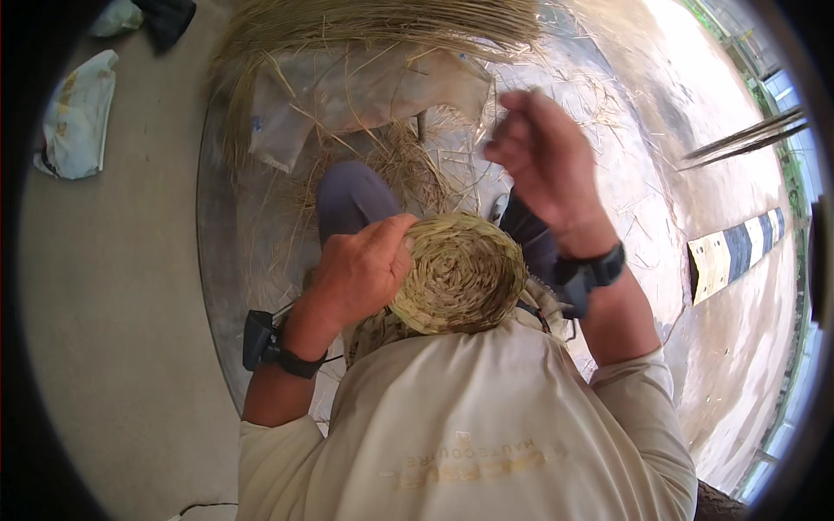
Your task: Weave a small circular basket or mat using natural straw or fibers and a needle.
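A round, shallow basket point(460, 278) woven from greenish-yellow straw rests in my lap against my shirt, its hollow side facing up. My left hand point(363, 269) is closed on its left rim, with the thumb near the edge and the other fingers partly hidden. Raised beyond the basket and to its right, my right hand point(549, 161) is apart from it. Its fingers are curled together and slightly blurred; whatever they pinch, if anything, is too fine to make out.
A thick bundle of long dry straw point(373, 26) lies across the far side, by a translucent plastic sheet point(373, 91). Loose stalks point(408, 165) litter the ground mat. White bags lie far left point(80, 117). A black-and-white striped block point(738, 252) sits at right.
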`<action>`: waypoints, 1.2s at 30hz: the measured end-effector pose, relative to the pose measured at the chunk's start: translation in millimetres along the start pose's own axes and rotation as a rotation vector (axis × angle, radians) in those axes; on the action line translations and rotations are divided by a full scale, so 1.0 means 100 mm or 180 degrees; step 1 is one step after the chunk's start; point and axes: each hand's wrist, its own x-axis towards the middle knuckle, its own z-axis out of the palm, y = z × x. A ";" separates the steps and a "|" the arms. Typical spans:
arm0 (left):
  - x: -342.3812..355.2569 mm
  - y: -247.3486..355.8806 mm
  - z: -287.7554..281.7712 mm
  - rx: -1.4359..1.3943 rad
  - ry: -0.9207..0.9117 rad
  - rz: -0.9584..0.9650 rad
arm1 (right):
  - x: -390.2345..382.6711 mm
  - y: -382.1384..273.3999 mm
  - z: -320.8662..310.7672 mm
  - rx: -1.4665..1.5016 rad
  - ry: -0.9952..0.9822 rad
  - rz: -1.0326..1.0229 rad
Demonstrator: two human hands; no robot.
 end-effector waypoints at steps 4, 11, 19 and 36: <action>-0.23 -0.29 0.12 0.0697 0.0089 0.0617 | -0.11 0.42 0.77 -0.2420 -0.3206 -0.1977; -0.19 -0.22 0.02 -0.0368 -0.0014 -0.0389 | -0.74 0.66 0.60 -0.2413 -0.3643 -0.0365; -0.05 -0.19 0.04 -0.0530 -0.0124 -0.0770 | -0.73 0.31 0.32 -0.3047 -0.3378 -0.0681; -0.14 -0.15 -0.01 -0.0222 0.0998 -0.0955 | -1.04 0.26 0.26 -0.3853 -0.1256 -0.0357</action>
